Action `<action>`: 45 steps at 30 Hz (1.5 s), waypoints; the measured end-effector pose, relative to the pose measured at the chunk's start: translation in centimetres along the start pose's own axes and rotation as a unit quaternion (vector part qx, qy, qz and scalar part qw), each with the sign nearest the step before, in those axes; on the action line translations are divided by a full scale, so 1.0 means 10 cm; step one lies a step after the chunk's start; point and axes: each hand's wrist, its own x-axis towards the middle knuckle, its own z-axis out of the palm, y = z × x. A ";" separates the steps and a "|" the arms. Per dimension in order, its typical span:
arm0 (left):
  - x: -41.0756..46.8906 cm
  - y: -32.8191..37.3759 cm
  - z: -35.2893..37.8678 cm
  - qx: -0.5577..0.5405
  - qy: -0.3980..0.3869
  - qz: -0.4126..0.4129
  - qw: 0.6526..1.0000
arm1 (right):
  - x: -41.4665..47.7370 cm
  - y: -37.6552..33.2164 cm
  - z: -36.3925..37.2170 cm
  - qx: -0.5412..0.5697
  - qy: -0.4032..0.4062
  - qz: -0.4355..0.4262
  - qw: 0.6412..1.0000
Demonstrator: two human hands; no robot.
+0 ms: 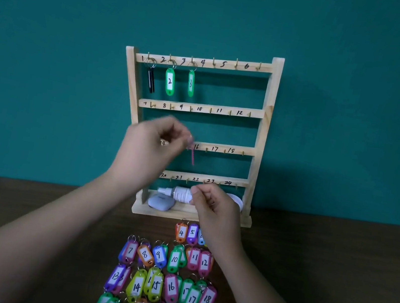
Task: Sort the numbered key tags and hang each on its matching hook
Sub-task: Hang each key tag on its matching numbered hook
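Observation:
A wooden hook rack (262, 135) with numbered rails stands against the teal wall. On its top rail hang black tags (151, 80) at hook 1, a green tag 2 (169, 81) and a green tag 3 (191, 83). My left hand (153, 141) is raised in front of the third rail and pinches a pink tag (193, 156) that hangs edge-on, blurred. My right hand (213, 206) hovers lower, before the bottom rail, fingers curled with nothing visible in them. Several coloured numbered tags (162, 277) lie in rows on the table, with tag 4 (181, 232) at the top.
The rack's bottom shelf (141, 211) holds a white spray bottle (181, 194), a pale lilac case (160, 202) and a white dish partly hidden behind my right hand. The dark wooden table (318, 277) stretches left and right of the tag rows.

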 end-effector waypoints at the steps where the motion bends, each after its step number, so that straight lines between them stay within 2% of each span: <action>1: 0.10 0.05 -0.06 0.002 0.018 0.008 1.000 | 0.00 0.00 0.00 -0.003 -0.003 0.005 1.000; 7: 0.68 0.24 -0.28 -0.053 0.088 -0.015 0.995 | -0.02 0.00 0.00 -0.012 -0.014 0.014 1.000; 13: 1.00 0.37 -0.35 0.001 0.141 -0.017 0.990 | -0.03 -0.01 0.01 -0.016 -0.019 0.012 1.000; 20: 1.12 0.45 -0.30 0.078 0.157 -0.001 0.984 | -0.02 0.00 0.03 -0.016 -0.029 0.015 0.999; 26: 1.06 0.41 -0.24 0.167 0.148 0.046 0.974 | -0.02 -0.01 0.02 -0.022 -0.026 0.012 0.999; 31: 0.79 0.30 -0.26 0.123 0.190 0.104 0.968 | -0.01 -0.01 0.01 -0.024 -0.037 0.013 0.999; 33: 0.59 0.21 -0.22 0.104 0.173 0.110 0.973 | 0.01 0.00 0.00 -0.033 -0.045 0.017 0.998; 38: -0.03 -0.13 -0.04 0.083 0.073 0.090 0.990 | 0.00 0.02 -0.01 -0.114 -0.089 -0.011 0.989; 45: -0.69 -0.61 0.34 0.067 -0.075 -0.032 0.994 | -0.01 0.04 -0.04 -0.231 -0.115 -0.042 0.965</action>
